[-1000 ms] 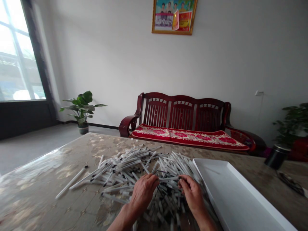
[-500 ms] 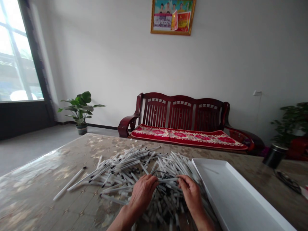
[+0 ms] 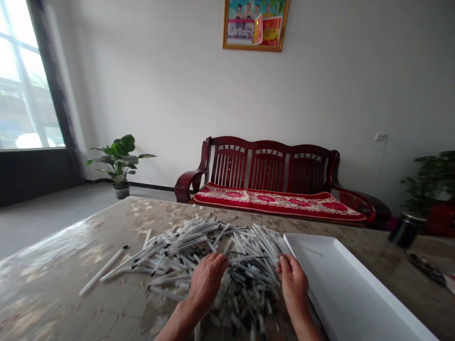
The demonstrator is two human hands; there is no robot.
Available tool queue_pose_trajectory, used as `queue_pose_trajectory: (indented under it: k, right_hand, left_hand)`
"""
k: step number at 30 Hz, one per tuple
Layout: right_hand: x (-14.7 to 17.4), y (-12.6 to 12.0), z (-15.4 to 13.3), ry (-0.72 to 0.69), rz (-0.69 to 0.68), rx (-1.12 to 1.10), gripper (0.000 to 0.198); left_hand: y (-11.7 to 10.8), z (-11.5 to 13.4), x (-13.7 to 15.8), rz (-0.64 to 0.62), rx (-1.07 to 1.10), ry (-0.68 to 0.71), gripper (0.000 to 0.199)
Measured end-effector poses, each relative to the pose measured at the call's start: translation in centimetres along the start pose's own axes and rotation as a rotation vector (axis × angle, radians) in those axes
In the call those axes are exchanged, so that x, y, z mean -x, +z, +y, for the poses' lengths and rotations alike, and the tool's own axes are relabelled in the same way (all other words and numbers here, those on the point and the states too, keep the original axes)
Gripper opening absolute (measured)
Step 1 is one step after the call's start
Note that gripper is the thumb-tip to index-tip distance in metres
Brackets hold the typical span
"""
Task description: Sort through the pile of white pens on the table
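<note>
My left hand (image 3: 208, 277) is closed, its fingertips pinching one end of a translucent white pen barrel (image 3: 243, 259) that points right. A thin dark refill (image 3: 265, 257) shows at the barrel's right end, in line with my right hand. My right hand (image 3: 293, 279) pinches near the refill's far end; its grip there is too small to make out clearly. Below and around both hands lies a heap of loose pens (image 3: 188, 241), translucent with black tips. Smaller clear and dark pen parts (image 3: 245, 303) are piled between my forearms.
A white shallow tray (image 3: 348, 284) lies right of the heap on the patterned table (image 3: 88, 265). One stray pen (image 3: 103, 271) is at left. A black cylinder (image 3: 407, 230) and cable (image 3: 424, 267) are at far right. A red wooden bench (image 3: 266, 170) stands behind.
My right hand has moved right, away from my left hand, and the thin dark refill now shows between them. My left hand has shifted slightly left.
</note>
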State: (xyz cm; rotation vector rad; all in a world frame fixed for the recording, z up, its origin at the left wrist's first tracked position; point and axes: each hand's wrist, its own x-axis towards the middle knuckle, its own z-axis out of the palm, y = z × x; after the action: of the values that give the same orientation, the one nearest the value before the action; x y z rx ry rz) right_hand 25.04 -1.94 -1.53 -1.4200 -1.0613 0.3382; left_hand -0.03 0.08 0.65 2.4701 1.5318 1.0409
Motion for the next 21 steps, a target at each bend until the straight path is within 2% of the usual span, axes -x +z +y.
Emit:
queue_pose_trajectory:
  k: [3,6,10,12,15,18,21]
  right_hand:
    - [-0.1,-0.5,0.0,0.001,0.077,-0.011,0.052]
    - [-0.1,-0.9,-0.3,0.017,0.144,-0.009,0.056]
    - [-0.5,-1.4,-0.4,0.085,0.253,0.018,0.058]
    - [-0.6,-1.4,-0.2,0.090,0.220,0.014,0.057]
    - [-0.3,-0.8,0.0,-0.002,0.078,0.021,0.055]
    - [0.4,-0.2,-0.5,-0.104,0.000,0.074,0.051]
    - [1.5,0.5,-1.5,-0.103,-0.073,0.036,0.049]
  left_hand:
    - [-0.3,-0.1,0.0,0.077,-0.052,-0.004,0.027]
    - [-0.4,-0.5,-0.1,0.098,-0.081,0.004,0.027]
    - [-0.5,-1.4,-0.3,0.153,-0.068,-0.051,0.026]
    - [-0.3,-1.6,-0.3,0.195,-0.054,-0.071,0.026]
    - [0.1,-1.4,-0.1,0.220,-0.041,-0.054,0.027]
    - [0.5,-0.8,0.1,0.192,-0.038,0.005,0.026]
    - [0.5,-0.3,0.1,0.150,-0.035,0.077,0.026]
